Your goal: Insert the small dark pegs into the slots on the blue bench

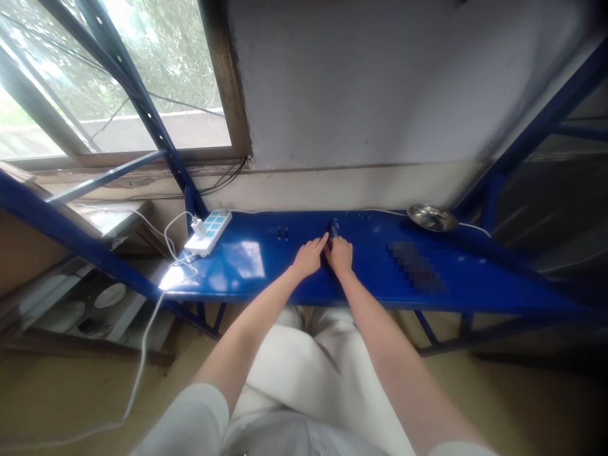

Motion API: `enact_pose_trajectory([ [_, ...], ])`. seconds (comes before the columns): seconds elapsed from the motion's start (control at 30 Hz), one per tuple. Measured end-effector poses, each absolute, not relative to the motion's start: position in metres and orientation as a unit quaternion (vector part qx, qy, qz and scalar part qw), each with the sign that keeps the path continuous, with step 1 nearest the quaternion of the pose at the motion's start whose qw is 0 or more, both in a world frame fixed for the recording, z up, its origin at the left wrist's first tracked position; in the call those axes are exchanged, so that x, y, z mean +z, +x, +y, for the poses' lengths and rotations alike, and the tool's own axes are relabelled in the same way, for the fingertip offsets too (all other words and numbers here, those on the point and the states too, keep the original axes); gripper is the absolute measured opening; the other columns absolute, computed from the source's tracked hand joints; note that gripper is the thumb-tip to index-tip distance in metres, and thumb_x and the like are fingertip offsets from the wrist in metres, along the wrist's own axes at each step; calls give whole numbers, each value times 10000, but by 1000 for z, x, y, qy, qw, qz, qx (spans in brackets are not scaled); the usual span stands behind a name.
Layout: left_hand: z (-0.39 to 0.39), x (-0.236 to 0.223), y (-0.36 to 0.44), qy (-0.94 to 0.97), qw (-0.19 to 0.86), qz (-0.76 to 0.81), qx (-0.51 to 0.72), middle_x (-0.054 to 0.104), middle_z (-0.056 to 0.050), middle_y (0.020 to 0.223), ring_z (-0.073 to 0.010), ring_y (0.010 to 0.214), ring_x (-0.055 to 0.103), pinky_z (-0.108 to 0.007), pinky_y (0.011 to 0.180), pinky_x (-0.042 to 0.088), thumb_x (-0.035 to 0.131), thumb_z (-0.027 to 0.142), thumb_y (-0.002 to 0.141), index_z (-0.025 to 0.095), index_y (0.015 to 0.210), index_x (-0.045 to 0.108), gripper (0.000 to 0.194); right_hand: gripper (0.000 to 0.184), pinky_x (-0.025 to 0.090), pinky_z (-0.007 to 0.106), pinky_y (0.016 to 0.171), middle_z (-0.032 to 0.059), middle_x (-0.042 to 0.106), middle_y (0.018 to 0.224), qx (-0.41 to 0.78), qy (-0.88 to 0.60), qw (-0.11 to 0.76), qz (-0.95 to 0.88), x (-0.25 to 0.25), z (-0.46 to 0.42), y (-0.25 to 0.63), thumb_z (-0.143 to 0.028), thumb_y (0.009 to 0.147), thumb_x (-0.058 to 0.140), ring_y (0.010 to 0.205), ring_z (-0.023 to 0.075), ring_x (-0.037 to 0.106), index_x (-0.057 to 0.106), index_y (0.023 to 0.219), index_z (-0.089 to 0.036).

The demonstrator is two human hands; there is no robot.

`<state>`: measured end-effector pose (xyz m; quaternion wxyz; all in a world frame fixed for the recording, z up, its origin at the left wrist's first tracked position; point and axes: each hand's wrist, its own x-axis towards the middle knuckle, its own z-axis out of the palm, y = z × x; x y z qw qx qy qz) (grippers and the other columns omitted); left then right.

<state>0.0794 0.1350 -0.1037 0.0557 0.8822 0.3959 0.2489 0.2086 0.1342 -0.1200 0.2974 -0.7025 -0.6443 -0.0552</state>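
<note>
My left hand [308, 258] and my right hand [340, 255] come together over the blue table, fingertips nearly touching. A small black piece [329, 226] sticks up between them. My right hand's fingers are bent closed around its lower end. The left index finger reaches to the same piece, with the other left fingers curled; the exact grip is hidden. Just beyond the right fingertips lie some small clear pieces [336, 224]. To the left of my hands, two small dark cylinders [282, 234] with pale ends are side by side, too small to name.
A white power strip [209, 233] with a plug sits at the table's left end, its cord hanging off the edge. At the back right is a shiny metal bowl [432, 217]. A blurred dark object [418, 267] lies right of my hands. Blue frame posts [142, 114] rise beside the table [256, 288].
</note>
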Motion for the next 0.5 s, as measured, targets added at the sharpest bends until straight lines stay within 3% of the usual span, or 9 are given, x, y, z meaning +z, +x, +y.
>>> enact_pose_trajectory([
  [0.27,133,-105,77,890,46,401,214,484,-96,1302,-205,1088,497,-349,876,421,314,19,759,204,1407,231,679,275,326,318,682,117,621,849,-55,-696,309,-646,-117,132,209,-320,866,377,763,217,530,575,823,-133],
  [0.33,135,-105,74,889,62,391,232,491,-82,1303,-200,1119,485,-366,918,409,316,18,762,202,1349,366,617,269,334,322,680,118,620,844,-51,-697,308,-646,-117,132,209,-314,862,383,763,220,532,574,801,-135],
  [0.43,139,-105,66,869,93,383,300,563,-73,1218,-193,1091,516,-376,952,400,354,24,758,182,1071,624,443,243,351,332,689,117,618,846,-46,-698,310,-644,-117,133,209,-304,849,403,775,227,536,570,784,-140],
  [0.5,141,-105,57,830,119,395,376,631,-77,1081,-181,1006,563,-356,922,429,375,29,759,167,914,670,360,246,366,345,702,116,616,842,-43,-696,316,-643,-117,133,209,-310,851,398,780,231,539,566,777,-146],
])
